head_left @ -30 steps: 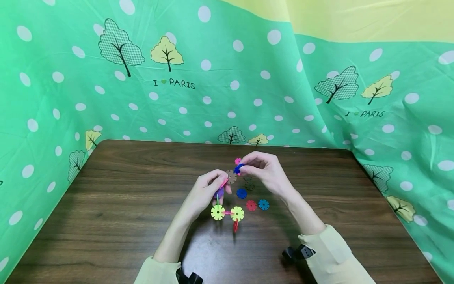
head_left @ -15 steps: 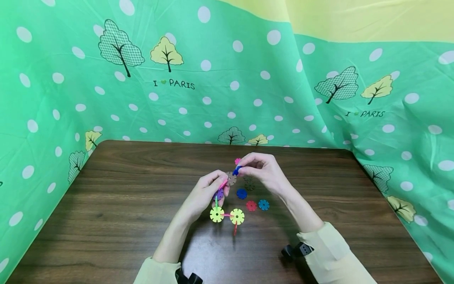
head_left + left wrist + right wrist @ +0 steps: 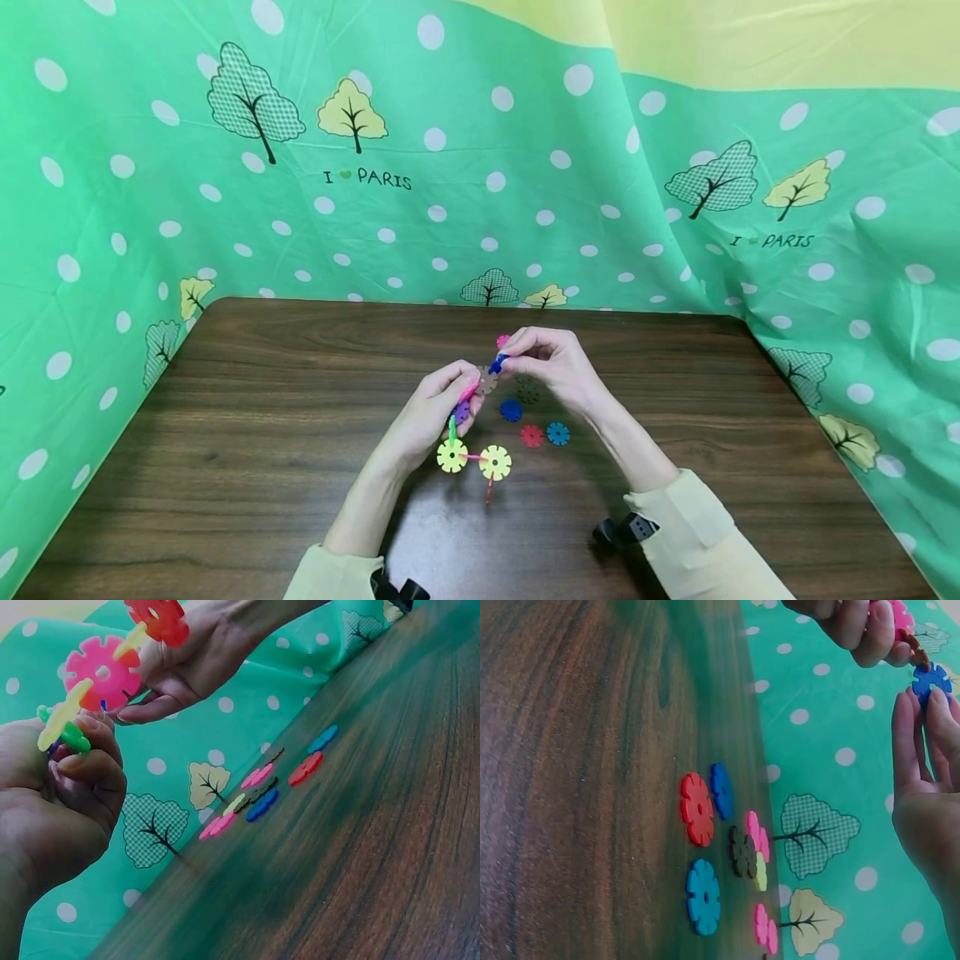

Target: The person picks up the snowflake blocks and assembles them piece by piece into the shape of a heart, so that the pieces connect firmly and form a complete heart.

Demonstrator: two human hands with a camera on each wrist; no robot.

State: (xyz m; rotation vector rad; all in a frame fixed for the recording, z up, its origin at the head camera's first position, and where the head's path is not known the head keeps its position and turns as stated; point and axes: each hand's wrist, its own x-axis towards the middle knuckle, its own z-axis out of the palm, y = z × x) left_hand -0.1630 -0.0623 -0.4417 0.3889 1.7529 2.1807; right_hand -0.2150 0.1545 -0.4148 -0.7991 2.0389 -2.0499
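My left hand (image 3: pixel 431 412) pinches a chain of slotted interlocking discs. Its brown disc (image 3: pixel 487 382) sticks out past the fingertips, beside a pink one. Below hang a purple disc (image 3: pixel 462 411), a green one (image 3: pixel 452 428), two yellow discs (image 3: pixel 495 463) with a pink disc edge-on between them, and a red disc (image 3: pixel 489 490) at the end. Between thumb and fingers, my right hand (image 3: pixel 555 362) pinches a blue disc (image 3: pixel 928 679), its edge right at the brown disc's edge in the right wrist view. Both hands are raised over the table.
On the brown wooden table (image 3: pixel 262 433) lie loose discs: blue (image 3: pixel 512 410), red (image 3: pixel 532 436), light blue (image 3: pixel 558 433), dark brown (image 3: pixel 527 389) and pink (image 3: pixel 503 341). A green dotted cloth (image 3: pixel 450 192) hangs behind and at both sides.
My right hand has moved slightly left and nearer with the blue disc, toward the brown disc. The chain's hanging end has swung a little left and nearer.
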